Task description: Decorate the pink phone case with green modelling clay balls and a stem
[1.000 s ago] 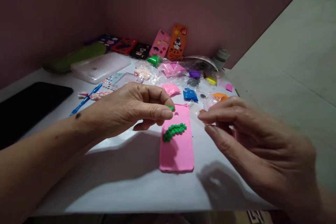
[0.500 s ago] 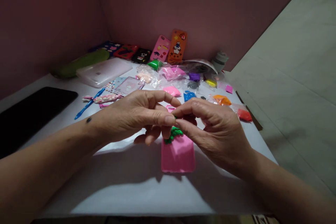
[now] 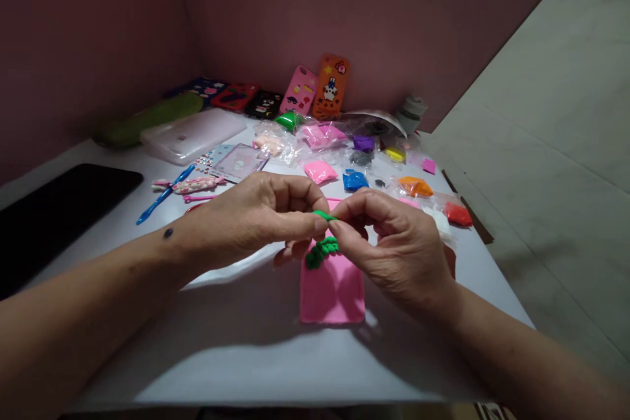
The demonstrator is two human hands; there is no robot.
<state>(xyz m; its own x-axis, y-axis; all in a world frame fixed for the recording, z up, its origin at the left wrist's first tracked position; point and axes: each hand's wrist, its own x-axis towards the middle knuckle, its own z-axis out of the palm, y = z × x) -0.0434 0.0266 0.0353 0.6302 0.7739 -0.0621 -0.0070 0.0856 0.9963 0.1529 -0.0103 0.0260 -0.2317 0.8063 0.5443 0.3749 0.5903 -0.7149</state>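
A thin strand of green modelling clay stretches between the fingertips of my two hands. My left hand pinches one end between thumb and index finger. The other end is pinched by my right hand. Below them a pink phone case lies flat on the table, its upper part partly covered by my hands. Bumpy green clay leaves are stuck on the case, just under my fingertips.
Bags of coloured clay, among them blue, orange and red, lie behind my hands. A blue modelling tool and a black tablet-like slab are at left. Decorated cases, one orange, lean against the wall.
My fingertips have moved slightly apart, and the green strand between them now shows. My left hand's lower fingers have curled in, uncovering more of the green leaves.
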